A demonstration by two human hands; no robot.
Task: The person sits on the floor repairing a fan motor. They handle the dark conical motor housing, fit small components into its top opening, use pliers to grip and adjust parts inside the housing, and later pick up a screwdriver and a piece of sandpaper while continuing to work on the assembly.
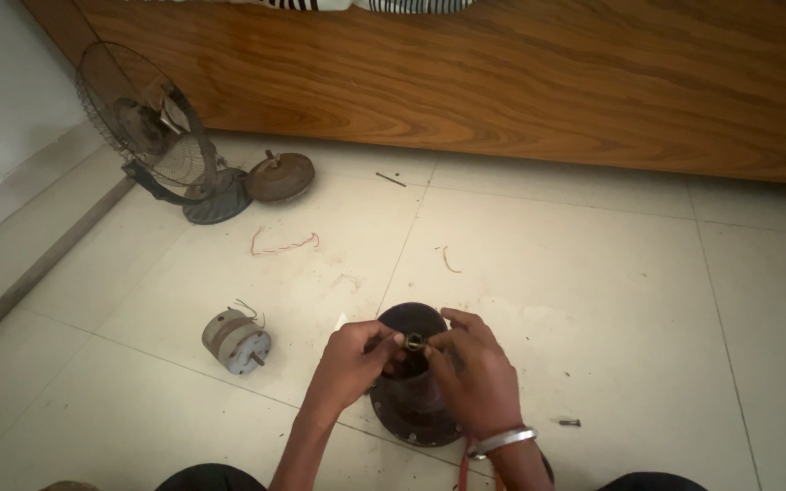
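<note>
Head view looks down on a dark, round, rusty metal motor housing (411,400) standing on the pale tiled floor (593,291), and everything else is best placed from it. Both hands meet over its top. The left hand (352,359) comes in from the housing's left side with its fingers curled narrow around the upper part, near a short metal shaft tip (414,342) that pokes up at the centre. The right hand (470,368) lies over the housing's right side, fingers bent and closed against the same upper part; a silver metal bangle (500,442) sits on its wrist. Whether the fingertips pinch the shaft itself or only the rim around it is hard to tell, as the fingers cover that spot.

Left of the housing, near it, a small grey cylindrical electric motor with thin wires (236,340) lies on its side. Just right of the housing's base, a small dark screw (569,422) rests on the tile. Beyond the housing, a short curl of reddish wire (448,260) lies on the floor, and further left of that a longer red wire loop (282,244). Well beyond and to the left stands a dusty black table fan with a wire cage (152,136), with a round brown metal motor cover (279,176) just beside its base. A brown wooden panel (520,82) runs along the far side.
</note>
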